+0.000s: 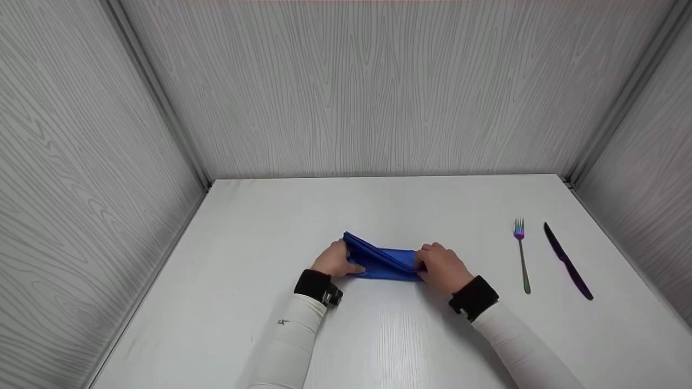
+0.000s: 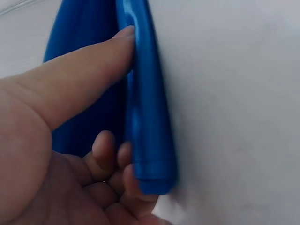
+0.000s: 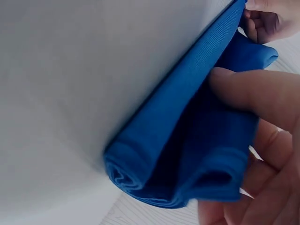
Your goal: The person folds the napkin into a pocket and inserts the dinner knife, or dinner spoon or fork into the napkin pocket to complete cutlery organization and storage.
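A blue cloth napkin (image 1: pixel 381 272) lies crosswise near the middle of the table, partly rolled into a layered strip. My left hand (image 1: pixel 332 260) grips the left end of that strip, raised above the rest of the napkin. In the left wrist view the thumb lies against the strip (image 2: pixel 152 112) and curled fingers are behind its end. At the other end my right hand (image 1: pixel 444 268) holds the napkin, thumb on top and fingers underneath. The right wrist view shows spiral layers at the rolled end (image 3: pixel 124 173) and a loose flap beside it.
To the right lie a rainbow-coloured fork (image 1: pixel 522 256) and a dark purple knife (image 1: pixel 567 262), tines and blade pointing away from me. Wood-grain panels (image 1: pixel 367 92) wall in the white table (image 1: pixel 270 216) at the back and both sides.
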`<state>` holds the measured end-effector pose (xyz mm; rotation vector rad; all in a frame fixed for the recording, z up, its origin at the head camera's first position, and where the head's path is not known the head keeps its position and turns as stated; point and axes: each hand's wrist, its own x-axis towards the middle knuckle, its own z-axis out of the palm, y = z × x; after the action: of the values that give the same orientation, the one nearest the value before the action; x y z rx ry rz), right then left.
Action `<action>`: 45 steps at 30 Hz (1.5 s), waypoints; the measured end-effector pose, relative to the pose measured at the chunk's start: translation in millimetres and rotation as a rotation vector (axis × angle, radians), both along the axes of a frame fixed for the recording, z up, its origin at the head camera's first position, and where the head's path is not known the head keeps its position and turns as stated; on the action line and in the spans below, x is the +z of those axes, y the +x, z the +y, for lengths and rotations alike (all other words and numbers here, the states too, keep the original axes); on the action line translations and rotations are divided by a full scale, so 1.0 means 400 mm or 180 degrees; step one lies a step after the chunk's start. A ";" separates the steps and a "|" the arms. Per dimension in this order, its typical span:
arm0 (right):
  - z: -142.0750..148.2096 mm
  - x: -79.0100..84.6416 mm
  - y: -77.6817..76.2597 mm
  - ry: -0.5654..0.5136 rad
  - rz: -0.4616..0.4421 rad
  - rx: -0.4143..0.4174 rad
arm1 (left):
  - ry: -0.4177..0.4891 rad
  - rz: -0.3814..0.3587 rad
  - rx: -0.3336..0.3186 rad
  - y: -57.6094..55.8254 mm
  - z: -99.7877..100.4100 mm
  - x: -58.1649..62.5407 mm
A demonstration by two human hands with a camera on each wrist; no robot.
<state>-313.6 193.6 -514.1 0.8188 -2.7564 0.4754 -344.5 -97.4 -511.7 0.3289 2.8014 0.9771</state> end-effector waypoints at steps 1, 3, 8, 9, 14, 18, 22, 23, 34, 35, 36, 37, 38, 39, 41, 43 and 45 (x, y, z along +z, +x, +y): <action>0.000 0.000 0.001 0.0013 -0.0064 -0.0005 | 0.0029 -0.0057 0.0021 -0.002 -0.006 0.005; -0.002 0.000 0.001 0.0042 -0.0120 -0.0004 | 0.0135 -0.0189 0.0118 -0.007 -0.019 0.016; -0.005 0.001 0.004 0.0063 -0.0212 -0.0011 | 0.0638 -0.0462 0.0506 -0.013 -0.040 0.028; -0.006 0.001 0.005 0.0077 -0.0211 -0.0005 | 0.0730 -0.0472 0.0559 -0.014 -0.040 0.028; -0.007 -0.002 0.008 0.0205 -0.0140 0.0017 | 0.0694 -0.0367 0.0712 -0.010 -0.025 0.026; -0.005 -0.001 0.010 0.0244 -0.0107 0.0009 | 0.0474 -0.0356 0.0747 -0.008 -0.015 0.028; -0.004 0.002 0.011 0.0233 -0.0088 -0.0033 | 0.0470 -0.0411 0.0775 -0.009 -0.018 0.035; -0.004 0.002 0.011 0.0234 -0.0080 -0.0046 | 0.0483 -0.0431 0.0776 -0.010 -0.020 0.035; -0.008 0.003 0.017 0.0208 -0.0205 -0.0268 | 0.0519 -0.0510 0.0635 -0.014 -0.034 0.037; -0.009 0.003 0.017 0.0225 -0.0207 -0.0288 | 0.0522 -0.0496 0.0611 -0.013 -0.034 0.037; -0.009 0.002 0.017 0.0245 -0.0209 -0.0311 | 0.0524 -0.0477 0.0588 -0.012 -0.034 0.038; -0.010 0.002 0.017 0.0261 -0.0208 -0.0325 | 0.0522 -0.0457 0.0564 -0.010 -0.033 0.039; -0.010 0.002 0.018 0.0278 -0.0209 -0.0337 | 0.0504 -0.0434 0.0538 -0.009 -0.032 0.039; -0.011 0.001 0.018 0.0297 -0.0210 -0.0348 | 0.0465 -0.0397 0.0494 -0.007 -0.031 0.040; -0.011 0.001 0.019 0.0314 -0.0209 -0.0360 | 0.0385 -0.0343 0.0416 -0.003 -0.030 0.039; -0.011 0.001 0.019 0.0309 -0.0206 -0.0358 | 0.0291 -0.0294 0.0340 0.000 -0.028 0.037; -0.010 0.002 0.020 0.0300 -0.0213 -0.0346 | 0.0192 -0.0246 0.0279 0.003 -0.027 0.035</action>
<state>-305.5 189.6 -513.4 0.6804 -2.8859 0.3612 -343.4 -108.2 -497.9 0.1732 2.7416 1.0705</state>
